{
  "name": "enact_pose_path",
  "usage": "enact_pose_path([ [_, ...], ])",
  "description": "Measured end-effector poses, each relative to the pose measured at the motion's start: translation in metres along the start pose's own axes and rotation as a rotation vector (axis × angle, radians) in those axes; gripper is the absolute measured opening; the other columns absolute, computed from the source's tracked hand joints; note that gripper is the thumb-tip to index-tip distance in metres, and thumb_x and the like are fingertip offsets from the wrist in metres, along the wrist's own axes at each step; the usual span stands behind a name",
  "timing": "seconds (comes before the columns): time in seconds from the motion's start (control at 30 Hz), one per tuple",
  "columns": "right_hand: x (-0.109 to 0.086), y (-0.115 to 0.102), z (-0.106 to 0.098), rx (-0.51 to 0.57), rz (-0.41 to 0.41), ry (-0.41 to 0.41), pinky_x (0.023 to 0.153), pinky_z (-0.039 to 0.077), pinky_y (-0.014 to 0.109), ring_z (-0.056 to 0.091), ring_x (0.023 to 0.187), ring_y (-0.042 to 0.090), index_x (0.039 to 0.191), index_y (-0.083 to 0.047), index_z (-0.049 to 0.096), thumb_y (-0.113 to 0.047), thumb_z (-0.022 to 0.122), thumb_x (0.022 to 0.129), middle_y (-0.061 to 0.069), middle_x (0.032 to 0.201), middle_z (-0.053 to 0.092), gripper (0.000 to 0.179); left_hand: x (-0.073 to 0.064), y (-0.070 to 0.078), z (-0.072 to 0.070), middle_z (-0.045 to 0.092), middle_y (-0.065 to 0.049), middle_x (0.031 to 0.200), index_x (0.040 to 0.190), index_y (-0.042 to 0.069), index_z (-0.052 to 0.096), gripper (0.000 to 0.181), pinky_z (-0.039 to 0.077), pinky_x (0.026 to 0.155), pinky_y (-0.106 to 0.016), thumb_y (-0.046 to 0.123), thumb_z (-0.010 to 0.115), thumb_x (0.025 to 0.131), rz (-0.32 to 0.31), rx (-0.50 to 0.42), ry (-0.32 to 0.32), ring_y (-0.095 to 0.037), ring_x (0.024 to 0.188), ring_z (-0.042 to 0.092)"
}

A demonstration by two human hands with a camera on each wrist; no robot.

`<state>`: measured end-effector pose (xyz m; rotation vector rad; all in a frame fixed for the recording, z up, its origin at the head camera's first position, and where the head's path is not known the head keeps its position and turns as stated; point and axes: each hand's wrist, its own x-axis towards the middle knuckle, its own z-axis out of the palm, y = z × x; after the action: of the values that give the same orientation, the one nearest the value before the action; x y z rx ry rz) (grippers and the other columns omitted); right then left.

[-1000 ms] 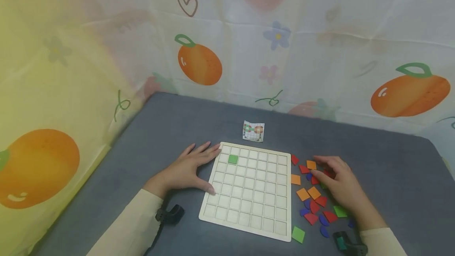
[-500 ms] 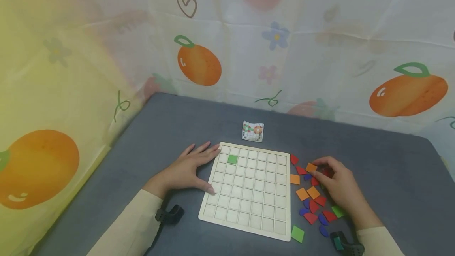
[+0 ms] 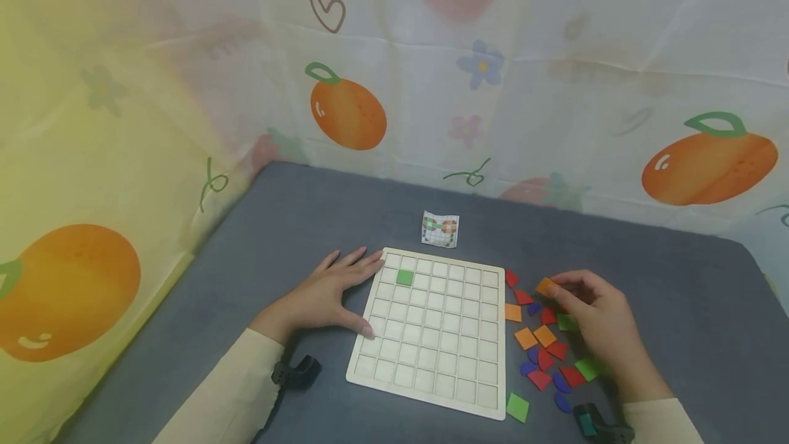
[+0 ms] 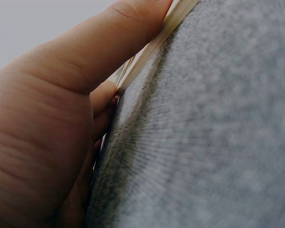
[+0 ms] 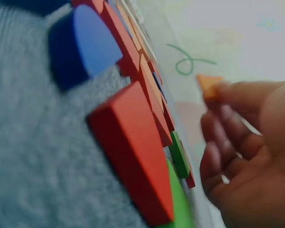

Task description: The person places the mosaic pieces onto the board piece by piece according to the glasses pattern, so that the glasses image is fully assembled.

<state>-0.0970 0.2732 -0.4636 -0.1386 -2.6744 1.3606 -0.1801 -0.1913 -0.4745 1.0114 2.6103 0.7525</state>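
Between thumb and fingers my right hand [image 3: 600, 310] pinches an orange square tile [image 3: 545, 286], held above the heap; the tile [image 5: 210, 86] also shows at the fingertips in the right wrist view. My left hand [image 3: 323, 293] rests with spread, straight fingers on the left edge of a pale wooden grid board [image 3: 428, 399]. In the left wrist view, the thumb [image 4: 118, 38] lies on the board's rim [image 4: 154, 47]. One green square tile [image 3: 404, 277] sits in a cell near the board's upper left. A small printed picture card [image 3: 440, 230] lies behind the board.
Right of the board lie loose red quarter-round pieces [image 3: 540, 380], blue half-round pieces [image 3: 561, 382], orange squares [image 3: 526, 338] and green squares [image 3: 518, 408]. Grey cloth covers the table [image 3: 296, 211]. A patterned curtain [image 3: 407, 101] hangs behind it.
My right hand has taken hold of the orange square from the pile and raised it, moving slightly right. A green square beneath the hand is now exposed. My left hand stays put.
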Motion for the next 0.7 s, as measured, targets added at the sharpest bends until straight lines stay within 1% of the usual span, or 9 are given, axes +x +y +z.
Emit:
enact_pose_path([
  [0.07,0.000,-0.005,-0.003,0.042,0.000,-0.004,0.074,0.059,0.023,0.069,0.093,0.009,0.124,-0.003,0.075,-0.027,0.076,0.107,0.011,0.112,0.075,0.029,0.000,0.000,0.000,0.018,0.010,0.179,0.175,0.024,0.028,0.129,-0.004,0.128,-0.061,0.082,0.084,0.074,0.002,0.004,0.000,-0.022,0.166,0.008],
  [0.17,-0.002,-0.017,-0.006,0.072,-0.024,-0.016,0.075,0.060,0.024,0.069,0.095,0.008,0.126,-0.004,0.074,-0.025,0.075,0.107,0.009,0.113,0.075,0.029,0.000,0.000,0.000,0.019,0.010,0.179,0.175,0.024,0.029,0.129,-0.004,0.128,-0.060,0.081,0.084,0.073,-0.001,0.004,-0.001,-0.021,0.166,0.007],
  [0.33,-0.006,-0.044,-0.006,0.126,-0.059,-0.050,0.079,0.060,0.027,0.071,0.101,0.008,0.128,-0.005,0.074,-0.026,0.073,0.109,0.008,0.115,0.075,0.029,0.000,0.000,0.000,0.018,0.011,0.179,0.175,0.024,0.029,0.129,-0.004,0.128,-0.060,0.082,0.084,0.073,-0.005,0.007,0.000,-0.020,0.165,0.007],
  [0.43,-0.007,-0.060,0.000,0.163,-0.076,-0.067,0.081,0.060,0.029,0.072,0.102,0.011,0.125,-0.004,0.074,-0.026,0.074,0.108,0.008,0.114,0.075,0.028,0.000,0.000,0.001,0.018,0.011,0.179,0.175,0.024,0.028,0.130,-0.004,0.128,-0.060,0.082,0.084,0.073,-0.003,0.006,-0.001,-0.020,0.165,0.007],
  [0.53,-0.007,-0.074,0.009,0.174,-0.103,-0.081,0.082,0.059,0.028,0.071,0.101,0.015,0.124,-0.004,0.075,-0.024,0.074,0.108,0.008,0.113,0.075,0.025,0.000,0.000,0.000,0.019,0.011,0.179,0.175,0.024,0.028,0.130,-0.004,0.128,-0.060,0.082,0.084,0.073,-0.005,-0.002,-0.002,-0.020,0.165,0.007],
  [0.57,-0.006,-0.078,0.012,0.184,-0.106,-0.089,0.082,0.059,0.029,0.071,0.100,0.018,0.123,-0.005,0.075,-0.023,0.075,0.108,0.007,0.113,0.075,0.024,0.000,0.000,0.000,0.019,0.011,0.179,0.175,0.024,0.028,0.130,-0.004,0.128,-0.059,0.082,0.084,0.073,-0.007,-0.004,-0.003,-0.020,0.165,0.007],
  [0.63,-0.005,-0.086,0.019,0.211,-0.105,-0.104,0.079,0.058,0.030,0.069,0.094,0.024,0.122,-0.006,0.075,-0.022,0.075,0.107,0.008,0.112,0.075,0.022,-0.001,0.000,0.000,0.019,0.010,0.179,0.175,0.024,0.028,0.130,-0.004,0.128,-0.059,0.082,0.084,0.073,-0.008,-0.004,-0.003,-0.020,0.165,0.007],
  [0.7,-0.004,-0.094,0.025,0.244,-0.098,-0.123,0.080,0.057,0.031,0.068,0.094,0.024,0.122,-0.006,0.076,-0.020,0.076,0.107,0.007,0.113,0.075,0.021,0.000,0.000,0.000,0.019,0.011,0.179,0.175,0.024,0.028,0.130,-0.004,0.128,-0.059,0.082,0.084,0.073,-0.008,0.000,-0.003,-0.020,0.165,0.007],
])
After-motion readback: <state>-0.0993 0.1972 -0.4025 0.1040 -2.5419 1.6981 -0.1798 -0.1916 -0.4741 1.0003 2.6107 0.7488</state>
